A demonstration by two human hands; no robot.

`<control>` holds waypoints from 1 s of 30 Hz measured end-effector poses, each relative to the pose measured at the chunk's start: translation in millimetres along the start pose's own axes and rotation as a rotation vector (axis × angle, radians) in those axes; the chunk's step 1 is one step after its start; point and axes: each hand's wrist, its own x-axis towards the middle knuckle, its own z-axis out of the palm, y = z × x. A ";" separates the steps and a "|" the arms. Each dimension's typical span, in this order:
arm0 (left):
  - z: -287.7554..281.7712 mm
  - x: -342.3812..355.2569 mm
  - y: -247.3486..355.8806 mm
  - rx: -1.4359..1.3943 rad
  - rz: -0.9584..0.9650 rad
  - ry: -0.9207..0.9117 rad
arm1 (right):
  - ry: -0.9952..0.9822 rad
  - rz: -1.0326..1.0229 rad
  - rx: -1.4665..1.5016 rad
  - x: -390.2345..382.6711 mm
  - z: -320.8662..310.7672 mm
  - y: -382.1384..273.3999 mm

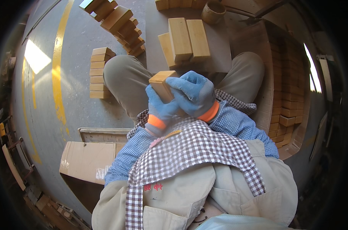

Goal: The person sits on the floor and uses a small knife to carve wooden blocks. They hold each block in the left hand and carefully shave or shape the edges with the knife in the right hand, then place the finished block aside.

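Observation:
In blue gloves with orange cuffs, both hands meet in front of my lap. My left hand (159, 108) is wrapped round a light-brown wooden block (162, 78), which stands tilted with its end face up. Against the block's right side, my right hand (194, 94) is closed with curled fingers. Whatever those fingers pinch, if anything, is hidden. Beyond the hands, three similar wooden blocks (180, 38) rest on a grey board (220, 57), two of them side by side on top of a leaning one.
A round brown pot (213, 13) stands at the board's far side. Stacked blocks (100, 73) and a long leaning row of blocks (120, 25) are at the left. To my right is a tall cardboard box (264, 76) of blocks; another cardboard box (87, 161) sits lower left.

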 end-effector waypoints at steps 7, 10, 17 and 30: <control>-3.0 -1.5 0.2 0.022 -0.090 0.001 | 0.084 0.056 0.010 7.8 -7.7 4.2; -0.4 -1.5 3.0 0.118 -0.013 0.009 | 0.009 0.062 0.003 11.2 -14.7 2.6; 6.0 -3.0 10.4 0.257 0.062 0.046 | -0.136 0.063 0.132 12.9 -24.0 -6.0; 4.3 -3.1 7.1 0.152 0.106 -0.101 | -0.035 0.419 0.093 14.1 6.9 4.3</control>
